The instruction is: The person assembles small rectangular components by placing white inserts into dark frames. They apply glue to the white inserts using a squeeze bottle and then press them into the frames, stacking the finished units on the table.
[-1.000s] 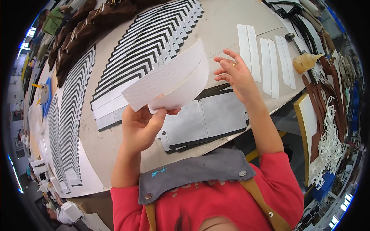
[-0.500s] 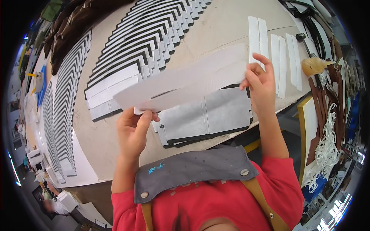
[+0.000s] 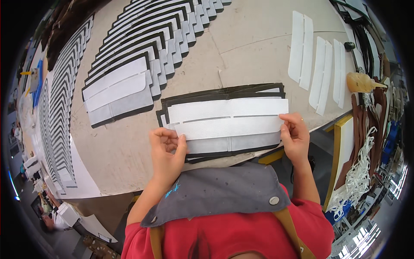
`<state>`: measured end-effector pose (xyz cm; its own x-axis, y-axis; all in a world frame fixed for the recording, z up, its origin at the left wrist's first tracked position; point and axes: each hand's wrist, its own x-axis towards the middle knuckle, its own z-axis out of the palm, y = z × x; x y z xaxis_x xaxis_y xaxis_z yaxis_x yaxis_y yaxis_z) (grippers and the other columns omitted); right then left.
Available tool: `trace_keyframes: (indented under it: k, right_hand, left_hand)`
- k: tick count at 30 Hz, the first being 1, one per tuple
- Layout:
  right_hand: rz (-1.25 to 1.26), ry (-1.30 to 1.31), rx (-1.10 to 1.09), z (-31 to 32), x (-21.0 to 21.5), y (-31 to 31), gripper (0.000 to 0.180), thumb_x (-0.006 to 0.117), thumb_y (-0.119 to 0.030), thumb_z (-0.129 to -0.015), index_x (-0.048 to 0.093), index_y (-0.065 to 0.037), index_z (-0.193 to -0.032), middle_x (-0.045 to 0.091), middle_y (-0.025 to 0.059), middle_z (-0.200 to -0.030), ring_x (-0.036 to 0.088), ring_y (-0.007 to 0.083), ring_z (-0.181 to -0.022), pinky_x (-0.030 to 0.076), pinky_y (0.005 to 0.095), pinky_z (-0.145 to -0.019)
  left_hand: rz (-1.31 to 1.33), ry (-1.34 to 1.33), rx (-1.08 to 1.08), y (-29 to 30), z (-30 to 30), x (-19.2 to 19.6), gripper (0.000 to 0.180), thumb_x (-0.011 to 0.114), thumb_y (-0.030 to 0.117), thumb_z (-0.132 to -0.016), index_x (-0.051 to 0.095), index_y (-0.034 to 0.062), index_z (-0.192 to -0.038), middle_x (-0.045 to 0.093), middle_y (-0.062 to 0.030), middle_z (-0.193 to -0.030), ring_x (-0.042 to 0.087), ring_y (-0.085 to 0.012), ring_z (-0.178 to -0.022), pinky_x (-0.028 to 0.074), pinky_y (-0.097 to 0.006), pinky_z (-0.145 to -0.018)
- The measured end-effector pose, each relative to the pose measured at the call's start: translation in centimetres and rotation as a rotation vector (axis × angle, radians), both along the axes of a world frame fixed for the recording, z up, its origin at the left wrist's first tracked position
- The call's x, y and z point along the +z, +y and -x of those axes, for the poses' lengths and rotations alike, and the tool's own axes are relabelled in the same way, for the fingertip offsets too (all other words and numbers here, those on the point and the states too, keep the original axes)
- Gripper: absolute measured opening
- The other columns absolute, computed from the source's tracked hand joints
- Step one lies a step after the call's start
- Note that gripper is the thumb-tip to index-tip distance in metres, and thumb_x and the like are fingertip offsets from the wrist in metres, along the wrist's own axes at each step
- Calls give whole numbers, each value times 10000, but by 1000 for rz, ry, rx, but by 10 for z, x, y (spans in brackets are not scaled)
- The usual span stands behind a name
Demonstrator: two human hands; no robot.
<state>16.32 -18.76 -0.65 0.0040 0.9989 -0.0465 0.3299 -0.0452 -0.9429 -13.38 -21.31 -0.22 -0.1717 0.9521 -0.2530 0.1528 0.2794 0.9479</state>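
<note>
A long white strip [image 3: 228, 118] with a slit along its middle lies flat on a stack of grey and black panels [image 3: 224, 144] near the table's front edge. My left hand [image 3: 166, 151] pinches the strip's left end. My right hand [image 3: 294, 137] pinches its right end. Both hands hold the strip stretched out, lined up over the top panel.
Long overlapping rows of finished grey, white and black panels [image 3: 142, 56] fan across the beige table [image 3: 254, 47]. Several spare white strips [image 3: 317, 64] lie at the far right beside a tan glue bottle [image 3: 362, 83]. Leather pieces and white cords [image 3: 360, 172] hang at right.
The white strip was held curled in the air in my left hand. My right hand took its other end, and both hands lowered it flat onto the panel stack.
</note>
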Motion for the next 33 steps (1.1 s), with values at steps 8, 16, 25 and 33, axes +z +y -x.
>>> trace_keyframes:
  k: [8, 16, 25, 33]
  right_hand:
    - [-10, -112, 15, 2, 4, 7, 325, 518, 105, -751, 665, -55, -993, 456, 0, -740, 397, 47, -583, 313, 175, -505]
    - [11, -184, 35, 6, 9, 9, 327, 514, 96, -745, 662, -43, -1000, 466, 8, -754, 408, 55, -599, 318, 181, -511]
    - [2, -209, 43, 4, 6, 8, 335, 502, 98, -740, 656, -36, -1005, 466, 12, -760, 408, 60, -607, 311, 184, -510]
    - [-14, -229, 52, 2, 7, 10, 379, 518, 87, -723, 655, -65, -1042, 458, 15, -707, 409, 67, -550, 332, 194, -498]
  left_hand:
    - [-135, 417, -229, 10, 0, 8, 266, 567, -52, -816, 577, 23, -1071, 492, -25, -792, 473, -69, -627, 423, -189, -545]
    - [-78, 507, -250, 14, -2, 19, 345, 590, -40, -781, 616, 59, -1110, 504, -44, -737, 489, -109, -609, 425, -221, -546]
    - [-64, 452, -248, 15, 1, 17, 349, 593, -22, -798, 600, 69, -1135, 485, -34, -728, 474, -107, -595, 418, -225, -532]
    - [-15, 500, -288, 16, 1, 14, 373, 577, -19, -818, 580, 85, -1176, 476, -15, -764, 445, -89, -607, 395, -209, -545]
